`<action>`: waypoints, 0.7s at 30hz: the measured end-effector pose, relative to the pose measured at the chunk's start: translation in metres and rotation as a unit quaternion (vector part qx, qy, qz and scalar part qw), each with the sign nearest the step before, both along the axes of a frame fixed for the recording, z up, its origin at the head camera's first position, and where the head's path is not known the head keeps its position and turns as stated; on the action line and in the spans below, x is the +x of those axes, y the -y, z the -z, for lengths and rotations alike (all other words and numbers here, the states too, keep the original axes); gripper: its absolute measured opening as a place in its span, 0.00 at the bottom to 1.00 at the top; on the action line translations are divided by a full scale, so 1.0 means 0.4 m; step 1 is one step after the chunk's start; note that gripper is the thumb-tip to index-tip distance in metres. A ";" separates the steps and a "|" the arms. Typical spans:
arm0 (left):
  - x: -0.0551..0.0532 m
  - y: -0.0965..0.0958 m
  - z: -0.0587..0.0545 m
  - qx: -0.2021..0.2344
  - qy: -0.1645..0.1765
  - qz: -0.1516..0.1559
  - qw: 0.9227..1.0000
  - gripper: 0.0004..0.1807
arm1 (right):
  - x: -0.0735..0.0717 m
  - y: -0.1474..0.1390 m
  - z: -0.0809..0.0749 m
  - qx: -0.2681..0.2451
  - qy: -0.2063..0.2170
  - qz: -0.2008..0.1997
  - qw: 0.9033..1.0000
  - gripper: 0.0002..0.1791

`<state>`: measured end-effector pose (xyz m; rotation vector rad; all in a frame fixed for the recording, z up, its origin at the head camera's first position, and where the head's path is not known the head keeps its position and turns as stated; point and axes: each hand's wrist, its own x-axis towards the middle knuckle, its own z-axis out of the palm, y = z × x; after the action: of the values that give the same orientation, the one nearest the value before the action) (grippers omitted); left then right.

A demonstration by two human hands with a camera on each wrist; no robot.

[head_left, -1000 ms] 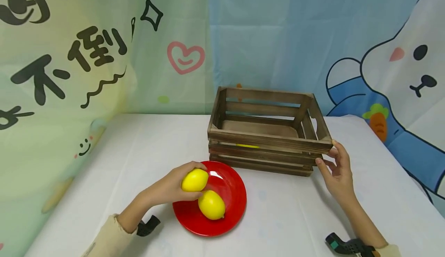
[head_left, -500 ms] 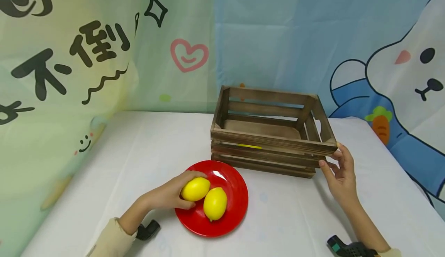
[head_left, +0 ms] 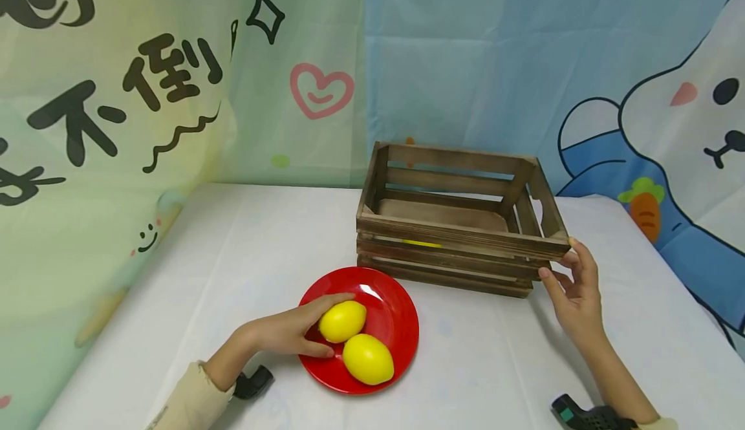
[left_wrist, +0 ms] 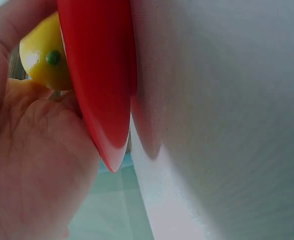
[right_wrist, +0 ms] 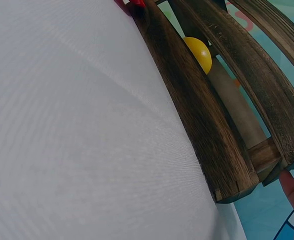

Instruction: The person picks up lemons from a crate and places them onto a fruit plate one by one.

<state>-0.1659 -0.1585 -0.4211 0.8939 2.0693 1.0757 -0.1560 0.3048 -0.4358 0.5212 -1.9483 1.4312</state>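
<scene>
My left hand reaches over the left rim of a red plate, thumb and fingers spread apart beside a yellow lemon. A second lemon lies touching it, nearer the front of the plate. In the left wrist view a lemon with a green stem end shows between the hand and the plate. My right hand holds the front right corner of a brown slatted wooden crate, thumb on the front and fingers round the side.
Through the crate's slats another yellow fruit shows inside, mostly hidden by the front boards. A white cloth covers the table. Behind it hangs a printed backdrop, close to the crate's rear.
My left hand has lowered its lemon onto the plate and its fingers have loosened. The other lemon has rolled and turned on the plate. The right hand stays at the crate's corner.
</scene>
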 end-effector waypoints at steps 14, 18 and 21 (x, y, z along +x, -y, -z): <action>-0.013 0.011 -0.004 0.061 0.075 -0.051 0.994 0.43 | -0.001 -0.005 0.000 0.015 0.006 0.012 1.000 0.37; -0.019 0.011 0.002 0.074 0.060 -0.069 0.993 0.41 | 0.000 -0.010 -0.003 0.017 0.008 0.016 1.000 0.37; -0.020 0.010 0.004 0.075 0.036 -0.079 0.993 0.39 | 0.003 -0.012 -0.004 0.017 0.010 0.018 1.000 0.37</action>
<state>-0.1740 -0.1624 -0.4229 0.7607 2.0465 1.3431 -0.1549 0.3096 -0.4343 0.4857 -1.9923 1.3876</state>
